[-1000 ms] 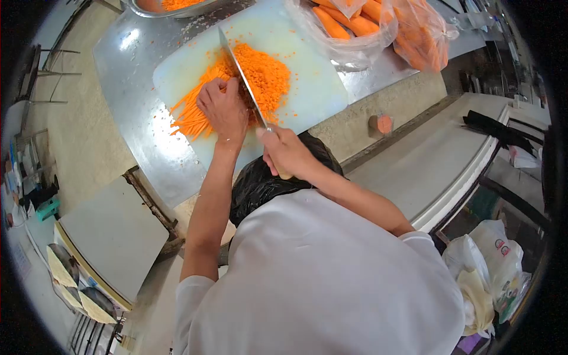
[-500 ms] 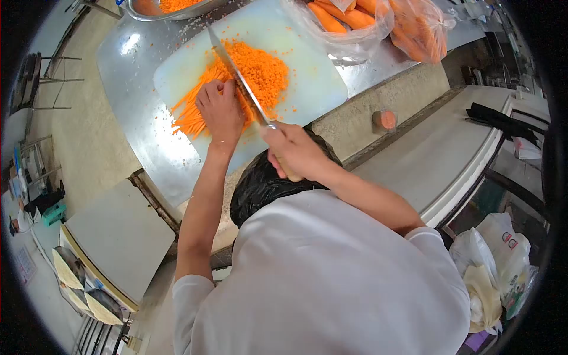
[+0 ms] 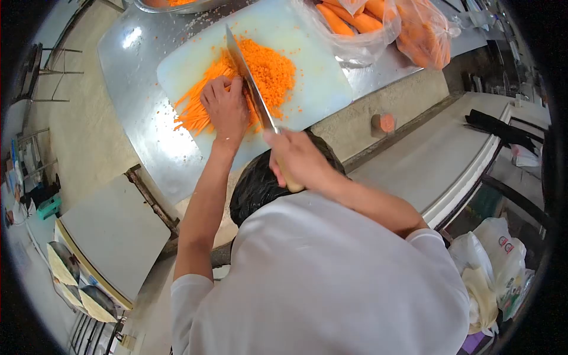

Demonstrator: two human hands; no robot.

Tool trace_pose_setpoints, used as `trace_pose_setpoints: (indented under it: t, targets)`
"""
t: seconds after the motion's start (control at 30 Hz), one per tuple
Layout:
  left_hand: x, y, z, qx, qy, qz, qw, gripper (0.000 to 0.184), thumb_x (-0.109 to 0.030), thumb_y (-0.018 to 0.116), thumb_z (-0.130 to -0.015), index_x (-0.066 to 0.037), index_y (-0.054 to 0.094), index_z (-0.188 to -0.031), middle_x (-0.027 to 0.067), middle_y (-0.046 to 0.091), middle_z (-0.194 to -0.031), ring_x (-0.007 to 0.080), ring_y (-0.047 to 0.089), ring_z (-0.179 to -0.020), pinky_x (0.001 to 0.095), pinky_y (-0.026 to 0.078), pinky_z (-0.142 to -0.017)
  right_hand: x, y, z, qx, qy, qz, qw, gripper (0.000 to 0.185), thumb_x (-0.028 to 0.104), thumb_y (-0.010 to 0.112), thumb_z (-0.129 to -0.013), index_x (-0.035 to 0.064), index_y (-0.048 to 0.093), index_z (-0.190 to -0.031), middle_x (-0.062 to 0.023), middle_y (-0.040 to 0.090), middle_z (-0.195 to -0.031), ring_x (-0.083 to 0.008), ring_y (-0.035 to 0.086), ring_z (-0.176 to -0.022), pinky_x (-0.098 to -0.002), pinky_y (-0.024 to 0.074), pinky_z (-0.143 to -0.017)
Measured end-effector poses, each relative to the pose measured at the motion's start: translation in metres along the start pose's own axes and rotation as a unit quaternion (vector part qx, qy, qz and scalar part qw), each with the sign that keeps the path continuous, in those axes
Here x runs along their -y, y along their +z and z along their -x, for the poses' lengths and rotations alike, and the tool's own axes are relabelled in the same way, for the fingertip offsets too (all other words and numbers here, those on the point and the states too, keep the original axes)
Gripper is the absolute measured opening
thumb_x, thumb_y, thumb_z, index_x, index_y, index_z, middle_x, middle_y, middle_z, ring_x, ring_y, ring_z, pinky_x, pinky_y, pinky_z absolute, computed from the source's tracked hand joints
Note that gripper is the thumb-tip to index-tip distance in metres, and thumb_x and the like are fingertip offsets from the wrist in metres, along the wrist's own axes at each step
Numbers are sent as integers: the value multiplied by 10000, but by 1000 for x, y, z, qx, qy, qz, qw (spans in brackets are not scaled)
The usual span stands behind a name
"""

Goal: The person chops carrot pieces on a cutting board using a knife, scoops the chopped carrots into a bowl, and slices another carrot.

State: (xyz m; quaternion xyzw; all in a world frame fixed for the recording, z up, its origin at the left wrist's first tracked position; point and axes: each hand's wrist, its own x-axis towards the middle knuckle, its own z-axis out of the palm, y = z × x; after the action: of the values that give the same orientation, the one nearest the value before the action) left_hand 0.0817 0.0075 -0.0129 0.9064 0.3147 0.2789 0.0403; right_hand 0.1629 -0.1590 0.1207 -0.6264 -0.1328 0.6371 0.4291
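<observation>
My right hand (image 3: 299,157) is wrapped around the light handle of a long kitchen knife (image 3: 249,77), whose blade points away from me across the carrots. Close to the blade's left side, my left hand (image 3: 228,109) has its fingers curled down on thin carrot strips (image 3: 195,109). To the right of the blade lies a heap of finely chopped carrot (image 3: 272,74). All of it rests on a white cutting board (image 3: 322,77). The ends of the strips under my left fingers are hidden.
The board lies on a metal table (image 3: 127,89). A metal bowl (image 3: 195,7) with carrot bits stands at the far edge. Plastic bags of whole carrots (image 3: 367,23) sit beyond the board at right. A black plastic bag (image 3: 257,183) hangs at the near edge.
The knife has shifted slightly, its tip swinging right relative to the board. My left hand stays on the strips. The whole view has moved a little.
</observation>
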Motion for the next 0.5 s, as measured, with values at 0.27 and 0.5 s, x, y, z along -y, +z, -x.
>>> trace_pose_setpoints:
  t: [0.27,0.5]
  targets:
    - [0,0,-1,-2,-2,18,1000,171,-92,657,-857,-119,664,-1025,74,550,-1029,310,505,-1061,470,375,-921,-7,16,6,-29,0,-30,999,414,401,446,-1091,31,521,-920,-44,549,-619,-141,543,-466,-308,447,-465]
    - [2,-2,1,-1,-1,24,1000,207,-86,653,-865,-138,667,-1065,82,542,-1047,323,501,-1075,474,372,-917,-8,17,-3,-29,-14,-41,999,413,403,456,-1095,34,526,-925,-51,550,-630,-148,546,-475,-315,450,-464]
